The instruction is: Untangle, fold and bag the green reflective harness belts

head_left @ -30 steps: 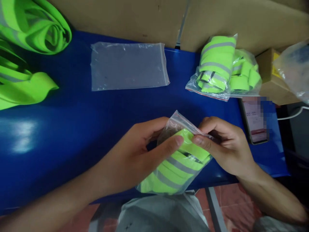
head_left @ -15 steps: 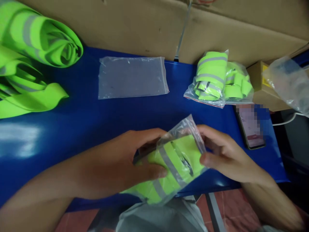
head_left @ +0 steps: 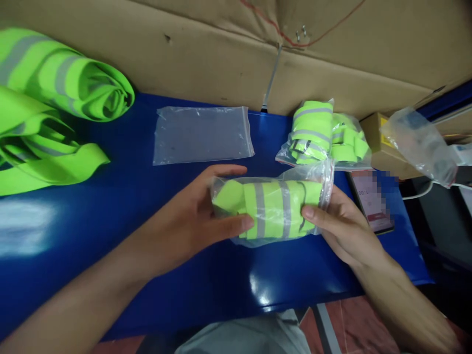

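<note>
Both hands hold a clear zip bag (head_left: 273, 206) stuffed with a folded neon-green band that has grey reflective stripes. The bag lies sideways just above the blue table (head_left: 110, 236). My left hand (head_left: 191, 216) grips its left end, thumb on the front and fingers behind. Over at the right end, near the bag's mouth, my right hand (head_left: 339, 226) grips with the thumb pressed on the front.
An empty clear zip bag (head_left: 202, 133) lies flat at the back centre. Packed bags of green bands (head_left: 320, 132) sit back right, beside a phone (head_left: 370, 199) and a small cardboard box (head_left: 387, 142). Loose green reflective bands (head_left: 55, 108) are piled at the left. Cardboard lines the back.
The filled bag has turned from tilted to lying sideways and moved up away from the table's near edge. Both hands shifted to its two ends.
</note>
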Motion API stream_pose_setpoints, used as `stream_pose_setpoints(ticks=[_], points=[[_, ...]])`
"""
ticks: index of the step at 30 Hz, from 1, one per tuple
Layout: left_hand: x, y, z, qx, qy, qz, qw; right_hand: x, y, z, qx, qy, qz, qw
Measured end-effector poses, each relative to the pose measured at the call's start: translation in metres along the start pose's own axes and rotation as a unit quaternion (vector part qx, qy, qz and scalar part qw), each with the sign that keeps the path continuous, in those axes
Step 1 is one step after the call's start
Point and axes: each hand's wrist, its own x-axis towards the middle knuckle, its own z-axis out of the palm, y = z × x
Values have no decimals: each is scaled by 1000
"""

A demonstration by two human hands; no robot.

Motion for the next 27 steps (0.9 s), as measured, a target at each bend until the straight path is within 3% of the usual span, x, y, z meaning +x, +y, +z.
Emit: stream_pose_setpoints(ticks=[5,10,18,20,23,27], points=[[3,-7,3,-6,61,9,998,1,1,-1,24,-42,45,998],[3,-10,-1,5,69,2,998,2,0,1,69,-83,104,989],[9,-3,1,-88,52,-46,994,3,-3,4,124,-46,123,983],[12,-2,0,-111,38,-51,992,4,-5,1,123,-7,101,987],[13,-2,-1,-110,43,-63,991,8,-13,-8,130,109,7,985],[11,-3,0,-82,41,-71,993,18,-32,-30,178,273,-192,926]])
